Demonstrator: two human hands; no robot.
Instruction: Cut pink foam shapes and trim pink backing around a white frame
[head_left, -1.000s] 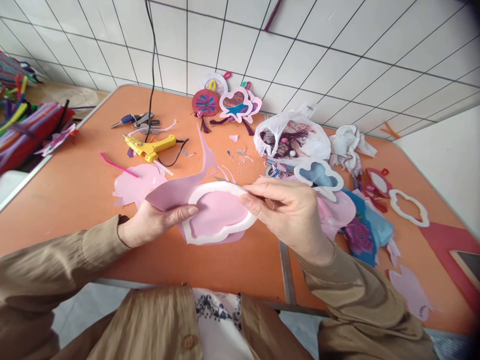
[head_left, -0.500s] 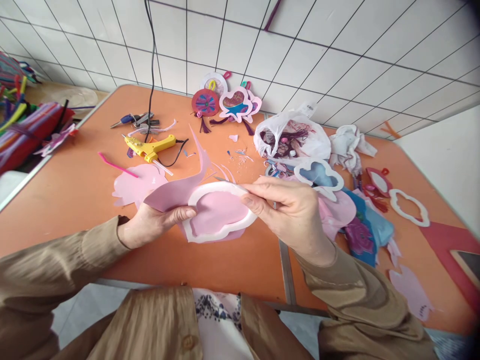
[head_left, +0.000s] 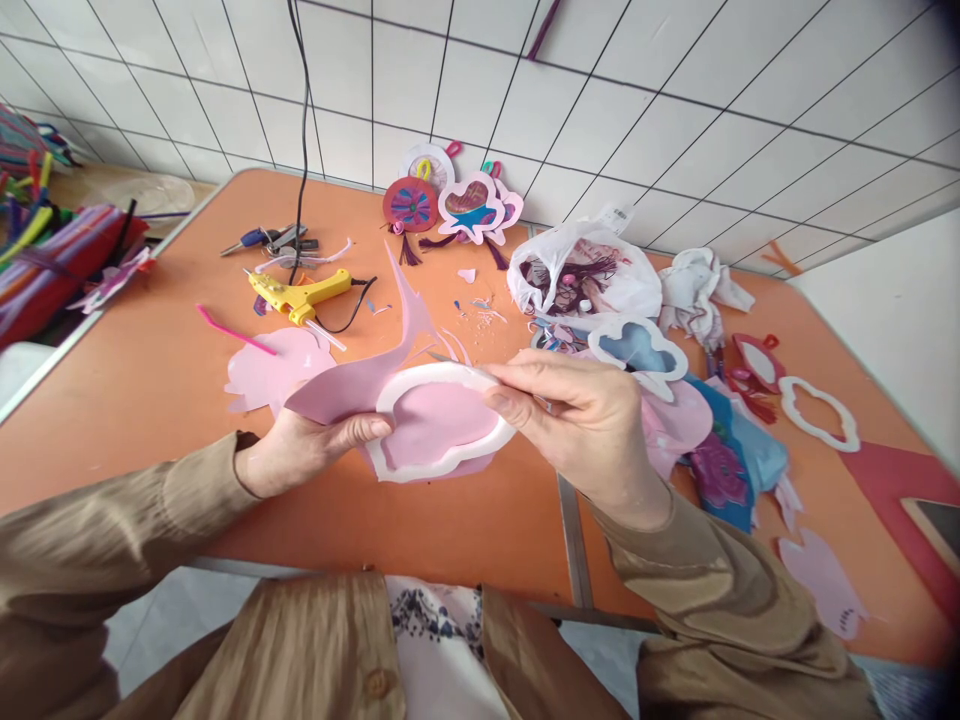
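Both hands hold a white foam frame point(head_left: 414, 470) with a wavy outline against a pink foam sheet point(head_left: 442, 418), above the table's front half. My left hand point(head_left: 292, 445) is closed on the left side, its thumb on the frame's edge and a cut flap of the sheet curling up over the fingers. At the upper right edge, my right hand point(head_left: 585, 420) pinches the frame between thumb and fingers. Pink shows through the frame's opening and sticks out below its lower edge. The fingers behind the sheet are hidden.
A yellow glue gun point(head_left: 300, 292) lies back left, near keys point(head_left: 277, 240) and a pink foam piece point(head_left: 277, 370). At the back are finished ornaments point(head_left: 472, 208) and a white plastic bag point(head_left: 622, 275). Blue and pink pieces and another white frame point(head_left: 817, 412) lie right.
The hands and frame hold nearly the same place. The pink flap's narrow tip has shifted slightly up and right, and the frame's lower edge has risen a little.
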